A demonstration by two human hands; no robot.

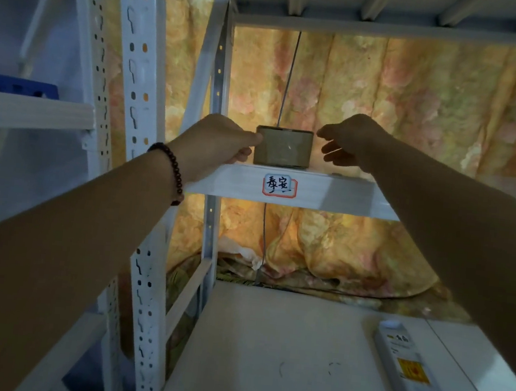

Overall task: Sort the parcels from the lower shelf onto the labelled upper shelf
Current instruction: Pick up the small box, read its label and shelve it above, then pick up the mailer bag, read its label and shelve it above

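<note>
A small brown cardboard parcel (283,147) wrapped in clear tape stands on the upper shelf (339,192), right above a handwritten label (280,185) on the shelf's front edge. My left hand (221,142) touches the parcel's left side with its fingertips. My right hand (350,141) hovers a little to the right of the parcel, fingers apart, not touching it. A long white parcel (407,367) with a yellow sticker lies on the lower shelf (265,355) at the right.
White perforated steel uprights (137,119) stand at the left. A patterned orange curtain (419,101) hangs behind the shelves, with a thin cord (289,77) running down. A blue crate (16,87) sits on a neighbouring shelf at far left. Another shelf board (395,28) is overhead.
</note>
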